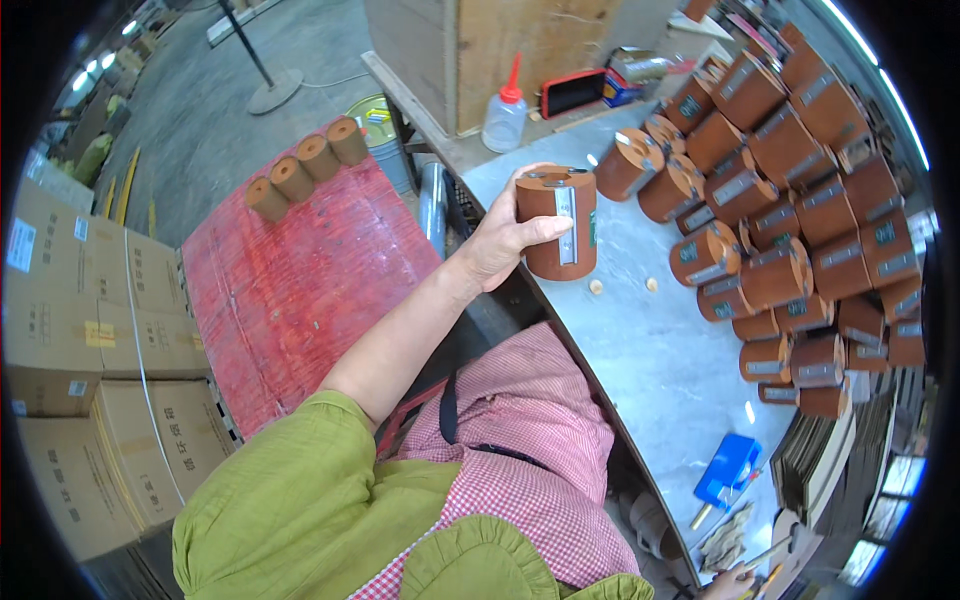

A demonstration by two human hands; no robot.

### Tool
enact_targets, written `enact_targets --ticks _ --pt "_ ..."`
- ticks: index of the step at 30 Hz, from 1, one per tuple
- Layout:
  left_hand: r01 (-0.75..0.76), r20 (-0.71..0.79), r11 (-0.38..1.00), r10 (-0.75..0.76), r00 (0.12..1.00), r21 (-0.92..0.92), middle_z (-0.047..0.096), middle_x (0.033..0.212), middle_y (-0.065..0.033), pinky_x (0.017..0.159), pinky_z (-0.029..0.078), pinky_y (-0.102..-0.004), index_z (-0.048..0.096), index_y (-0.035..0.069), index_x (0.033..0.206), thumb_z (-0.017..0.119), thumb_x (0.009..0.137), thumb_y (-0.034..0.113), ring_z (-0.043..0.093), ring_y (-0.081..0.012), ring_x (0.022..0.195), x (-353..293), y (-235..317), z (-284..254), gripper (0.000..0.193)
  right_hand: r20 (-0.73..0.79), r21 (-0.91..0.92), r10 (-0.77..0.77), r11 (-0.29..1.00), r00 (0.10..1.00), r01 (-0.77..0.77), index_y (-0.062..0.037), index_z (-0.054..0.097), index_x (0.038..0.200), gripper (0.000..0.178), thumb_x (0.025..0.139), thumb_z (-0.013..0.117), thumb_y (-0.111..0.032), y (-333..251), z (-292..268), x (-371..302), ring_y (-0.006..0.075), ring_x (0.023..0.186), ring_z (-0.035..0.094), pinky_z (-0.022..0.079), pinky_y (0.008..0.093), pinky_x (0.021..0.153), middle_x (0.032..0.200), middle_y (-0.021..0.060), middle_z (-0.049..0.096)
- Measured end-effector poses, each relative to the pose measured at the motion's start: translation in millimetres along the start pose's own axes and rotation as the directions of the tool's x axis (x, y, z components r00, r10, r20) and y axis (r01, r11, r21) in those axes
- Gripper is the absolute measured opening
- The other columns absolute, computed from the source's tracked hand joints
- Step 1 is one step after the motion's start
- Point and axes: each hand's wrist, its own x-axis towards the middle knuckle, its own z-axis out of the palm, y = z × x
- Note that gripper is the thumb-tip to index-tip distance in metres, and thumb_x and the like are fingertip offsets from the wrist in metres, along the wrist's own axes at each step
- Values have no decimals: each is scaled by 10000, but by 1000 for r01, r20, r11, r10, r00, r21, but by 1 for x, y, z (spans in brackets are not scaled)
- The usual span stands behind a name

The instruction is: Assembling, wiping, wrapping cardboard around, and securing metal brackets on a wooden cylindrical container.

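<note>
My left hand [505,238] is wrapped round a reddish-brown cylinder [540,246], holding it above the near edge of the grey-blue table. Its thumb presses on a silvery strip [566,225] fixed upright to the side, and a small green label shows beside that. Metal pieces and holes can be seen on the cylinder's top. At the lower right edge, partly cut off, my right hand [730,584] is closed on a slim-handled tool [768,556], possibly a hammer. Two small pale round pieces [596,287] lie on the table below the cylinder.
Many similar brown cylinders [755,195] are stacked at the right. A red-capped squeeze bottle [505,115] and a phone [573,93] stand behind. A blue tool [728,470] lies near right. Several plain cylinders [292,180] sit on a red board [300,290]; cartons [100,310] are piled left.
</note>
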Motion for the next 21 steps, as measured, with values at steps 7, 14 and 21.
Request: enact_targets --ticks 7,14,21 --pt "79 187 983 -111 976 167 572 1390 -97 1129 456 -397 382 70 1518 888 793 183 555 -209 1308 -3 -41 52 891 250 79 255 956 934 -282 60 655 1026 397 1043 610 -335 230 53 77 191 463 605 466 323 382 734 105 638" --pt "52 350 890 -231 908 452 539 1438 -103 1170 407 -383 377 75 1559 893 724 130 527 -217 1361 -21 -74 80 983 243 -181 -16 982 970 61 80 710 1177 429 994 655 -304 261 78 118 313 846 725 565 421 814 954 230 761" --pt "-599 547 403 249 799 692 505 1496 -226 1122 465 -465 546 80 1463 946 696 167 541 -414 1352 -50 -82 101 870 319 -137 -28 988 947 75 55 701 1253 394 1015 635 -251 249 112 132 349 1040 733 559 409 910 1148 245 753"
